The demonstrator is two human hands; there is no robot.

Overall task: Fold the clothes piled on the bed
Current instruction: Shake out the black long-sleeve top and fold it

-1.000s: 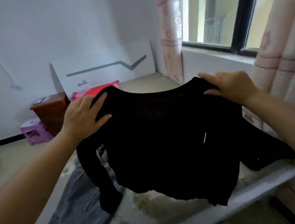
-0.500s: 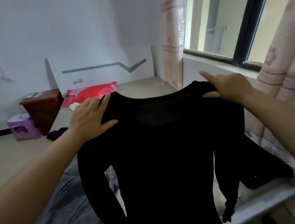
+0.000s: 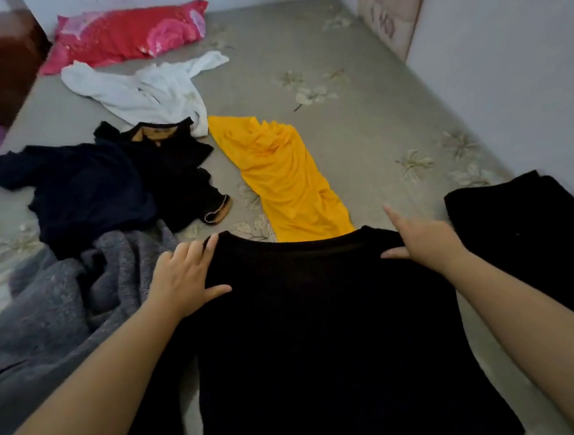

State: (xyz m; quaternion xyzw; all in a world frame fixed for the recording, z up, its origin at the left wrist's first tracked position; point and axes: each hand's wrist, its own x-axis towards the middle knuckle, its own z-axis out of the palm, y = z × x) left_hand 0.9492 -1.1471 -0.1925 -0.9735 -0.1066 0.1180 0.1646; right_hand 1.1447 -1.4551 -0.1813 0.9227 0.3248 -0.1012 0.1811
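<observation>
Both hands' grip pinches black top (image 3: pixel 321 317) shoulders; bed (image 3: pixel 356 115) beyond.

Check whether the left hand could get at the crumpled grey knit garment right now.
Probably not yet: the left hand grips the black long-sleeved top at its shoulder. The grey knit garment lies uncovered just beside it.

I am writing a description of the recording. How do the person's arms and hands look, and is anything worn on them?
Both forearms are bare as far as the picture shows; no sleeve is in view. The left hand and the right hand wear no gloves, and no ring, watch or bracelet shows on the fingers or wrists. The nails look short and unpainted, though the picture is a little soft.
</observation>
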